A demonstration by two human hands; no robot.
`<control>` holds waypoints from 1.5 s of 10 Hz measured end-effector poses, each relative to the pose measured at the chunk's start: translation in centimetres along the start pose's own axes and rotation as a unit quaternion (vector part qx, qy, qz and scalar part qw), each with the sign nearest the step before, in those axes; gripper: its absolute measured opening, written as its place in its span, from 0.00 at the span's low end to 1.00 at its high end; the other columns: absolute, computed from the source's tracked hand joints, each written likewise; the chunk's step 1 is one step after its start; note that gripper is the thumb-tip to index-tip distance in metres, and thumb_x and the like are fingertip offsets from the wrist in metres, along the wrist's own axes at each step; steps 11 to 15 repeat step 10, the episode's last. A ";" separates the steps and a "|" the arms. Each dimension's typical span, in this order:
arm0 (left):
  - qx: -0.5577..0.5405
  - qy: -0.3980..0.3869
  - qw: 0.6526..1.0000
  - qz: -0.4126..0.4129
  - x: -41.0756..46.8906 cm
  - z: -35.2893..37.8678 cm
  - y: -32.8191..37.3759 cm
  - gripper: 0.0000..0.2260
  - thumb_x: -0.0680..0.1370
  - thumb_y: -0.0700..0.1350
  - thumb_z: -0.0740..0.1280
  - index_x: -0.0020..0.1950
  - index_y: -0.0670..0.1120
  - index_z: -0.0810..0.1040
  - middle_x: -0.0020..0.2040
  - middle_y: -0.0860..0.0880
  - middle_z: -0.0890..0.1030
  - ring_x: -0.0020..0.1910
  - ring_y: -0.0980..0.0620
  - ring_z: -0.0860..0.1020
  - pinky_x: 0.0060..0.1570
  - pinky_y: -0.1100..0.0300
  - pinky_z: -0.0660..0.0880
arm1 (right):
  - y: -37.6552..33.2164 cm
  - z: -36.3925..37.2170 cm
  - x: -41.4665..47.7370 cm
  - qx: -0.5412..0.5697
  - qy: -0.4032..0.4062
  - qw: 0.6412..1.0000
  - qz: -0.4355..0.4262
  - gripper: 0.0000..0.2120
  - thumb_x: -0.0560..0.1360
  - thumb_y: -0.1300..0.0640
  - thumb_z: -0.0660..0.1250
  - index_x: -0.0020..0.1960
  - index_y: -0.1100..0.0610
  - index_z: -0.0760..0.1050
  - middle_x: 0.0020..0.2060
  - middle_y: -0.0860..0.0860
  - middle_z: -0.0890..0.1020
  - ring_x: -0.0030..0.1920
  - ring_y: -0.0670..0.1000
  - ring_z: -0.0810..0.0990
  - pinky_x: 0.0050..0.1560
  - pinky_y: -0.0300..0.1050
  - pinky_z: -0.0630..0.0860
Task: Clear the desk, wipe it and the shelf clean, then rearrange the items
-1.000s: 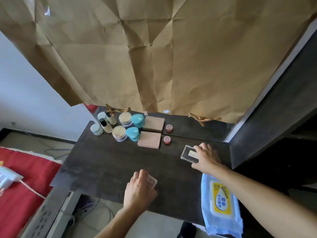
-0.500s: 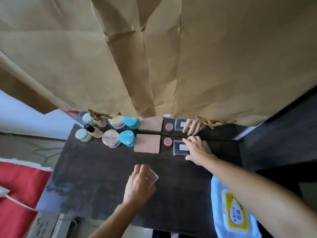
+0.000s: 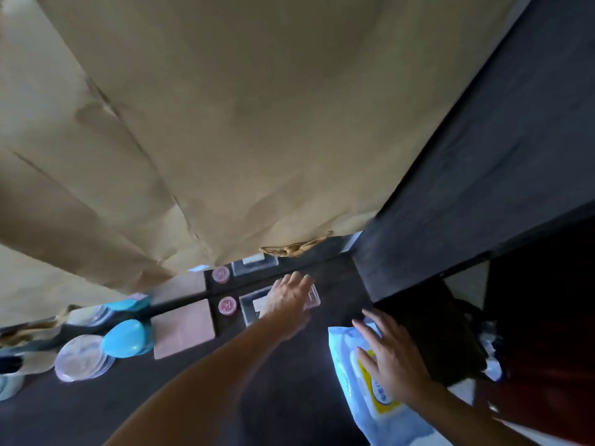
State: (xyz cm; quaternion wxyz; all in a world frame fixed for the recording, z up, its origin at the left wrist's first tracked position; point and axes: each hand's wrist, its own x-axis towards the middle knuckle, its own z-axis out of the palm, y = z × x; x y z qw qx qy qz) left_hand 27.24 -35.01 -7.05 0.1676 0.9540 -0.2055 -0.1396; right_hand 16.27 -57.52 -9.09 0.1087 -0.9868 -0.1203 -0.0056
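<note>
My left hand [image 3: 289,299] reaches across the dark desk [image 3: 283,400] to its back edge, fingers on a small clear case [image 3: 314,296]. That case lies beside and partly over a clear flat box [image 3: 249,305], which my hand partly hides. My right hand [image 3: 391,358] rests flat with fingers spread on a blue and white wet-wipes pack [image 3: 357,391] at the desk's right edge. Along the back stand a small pink jar [image 3: 227,305], a pink square compact [image 3: 183,328], a teal jar [image 3: 127,338] and a clear round container [image 3: 82,357].
Creased brown paper [image 3: 225,123] hangs over the mirror behind the desk, and the uncovered strip reflects the items. A dark shelf panel [image 3: 483,156] rises on the right, with a dark compartment below it. More small bottles sit at the far left edge.
My left hand carried the small clear case from the desk's front to the back, beside the clear box. My right hand left that box and came back onto the wipes pack.
</note>
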 end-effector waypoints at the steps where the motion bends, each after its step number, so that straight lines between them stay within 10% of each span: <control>1: 0.035 -0.006 0.999 0.023 2.9 1.6 1.0 0.24 0.73 0.45 0.68 0.68 0.48 0.66 0.62 0.48 0.71 0.62 0.47 0.69 0.62 0.56 0.64 | 0.7 1.3 -2.1 0.000 0.005 1.000 0.007 0.20 0.77 0.45 0.58 0.64 0.53 0.75 0.66 0.55 0.74 0.68 0.56 0.71 0.59 0.50 0.72; 5: 0.020 0.043 0.999 -0.014 5.3 4.7 1.7 0.22 0.72 0.42 0.67 0.66 0.45 0.71 0.63 0.45 0.72 0.62 0.43 0.71 0.61 0.53 0.66 | 1.7 3.0 -2.8 0.033 -0.055 0.998 -0.003 0.25 0.78 0.42 0.53 0.73 0.50 0.62 0.73 0.55 0.64 0.74 0.56 0.60 0.66 0.50 0.69; 9: -0.049 0.157 0.978 -0.126 -9.1 4.6 4.7 0.14 0.67 0.40 0.73 0.52 0.44 0.78 0.47 0.45 0.78 0.44 0.42 0.78 0.43 0.50 0.78 | 1.5 2.5 -2.5 0.033 -0.097 0.995 0.020 0.29 0.78 0.40 0.42 0.71 0.52 0.65 0.72 0.56 0.67 0.73 0.56 0.63 0.56 0.54 0.77; 15: -0.078 0.164 0.973 -0.140 -11.7 5.5 6.4 0.13 0.67 0.39 0.72 0.51 0.44 0.79 0.46 0.45 0.79 0.43 0.43 0.79 0.43 0.52 0.78 | 1.3 2.6 -2.3 0.022 -0.097 0.995 0.019 0.30 0.78 0.38 0.40 0.70 0.51 0.67 0.70 0.54 0.69 0.71 0.56 0.66 0.51 0.53 0.79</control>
